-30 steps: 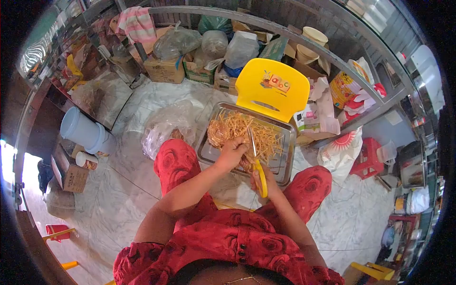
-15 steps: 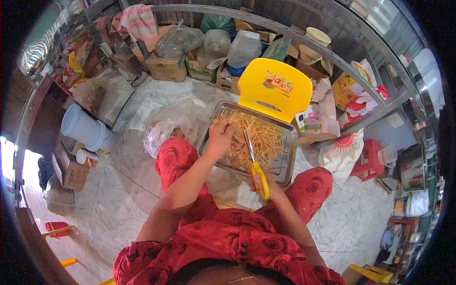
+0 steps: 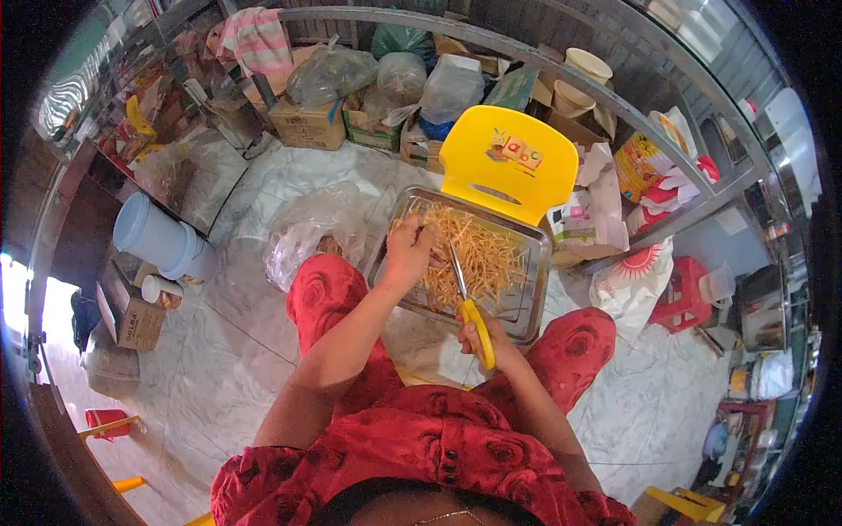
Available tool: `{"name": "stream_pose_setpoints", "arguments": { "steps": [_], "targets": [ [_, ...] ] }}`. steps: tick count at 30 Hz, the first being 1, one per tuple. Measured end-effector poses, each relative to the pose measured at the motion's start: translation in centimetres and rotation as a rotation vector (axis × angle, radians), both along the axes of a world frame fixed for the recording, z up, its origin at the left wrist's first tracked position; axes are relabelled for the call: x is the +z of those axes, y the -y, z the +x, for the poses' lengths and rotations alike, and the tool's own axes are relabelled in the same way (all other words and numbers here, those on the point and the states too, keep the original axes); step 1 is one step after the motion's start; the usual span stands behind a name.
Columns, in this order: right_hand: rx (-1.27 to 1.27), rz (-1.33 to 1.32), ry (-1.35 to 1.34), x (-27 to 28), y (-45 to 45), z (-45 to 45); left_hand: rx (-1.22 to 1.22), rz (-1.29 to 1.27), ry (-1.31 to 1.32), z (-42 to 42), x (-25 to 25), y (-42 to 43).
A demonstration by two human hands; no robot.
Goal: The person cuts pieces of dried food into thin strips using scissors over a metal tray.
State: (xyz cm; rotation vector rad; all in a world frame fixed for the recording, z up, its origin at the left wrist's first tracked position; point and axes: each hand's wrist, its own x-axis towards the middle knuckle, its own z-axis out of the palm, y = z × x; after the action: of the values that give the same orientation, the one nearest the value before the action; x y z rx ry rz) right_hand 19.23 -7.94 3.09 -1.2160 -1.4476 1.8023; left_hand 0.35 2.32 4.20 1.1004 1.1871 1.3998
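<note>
Head view: right grip [image 3: 481, 337] grasps scissors [image 3: 474, 317]; left grip [image 3: 410, 254], can't tell; yellow chair back [image 3: 510, 188] bounds tray [image 3: 538, 287].

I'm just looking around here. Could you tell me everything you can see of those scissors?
The scissors have slim, silvery blades that look like metal, and bright yellow handles that look like plastic. The right hand grips them by the handles. They slant, with the blades pointing away from the person, over the thin golden strips in the metal-looking tray. The blades look closed or nearly so; whether they touch the strips is unclear.
</note>
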Motion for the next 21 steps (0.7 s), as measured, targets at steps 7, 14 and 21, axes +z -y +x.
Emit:
{"name": "stream_pose_setpoints", "arguments": {
  "steps": [7, 14, 21],
  "targets": [
    [-0.007, 0.016, 0.019, 0.0, 0.0, 0.1, -0.012, -0.053, 0.027, 0.6, 0.8, 0.5],
    [0.004, -0.011, -0.042, 0.1, 0.0, 0.6, 0.003, -0.078, 0.081, 0.8, 0.7, 0.6],
    [-0.068, -0.106, -0.069, -0.7, 0.2, 0.7, -0.019, -0.058, 0.103, 0.7, 0.3, 0.6]
  ]
}}
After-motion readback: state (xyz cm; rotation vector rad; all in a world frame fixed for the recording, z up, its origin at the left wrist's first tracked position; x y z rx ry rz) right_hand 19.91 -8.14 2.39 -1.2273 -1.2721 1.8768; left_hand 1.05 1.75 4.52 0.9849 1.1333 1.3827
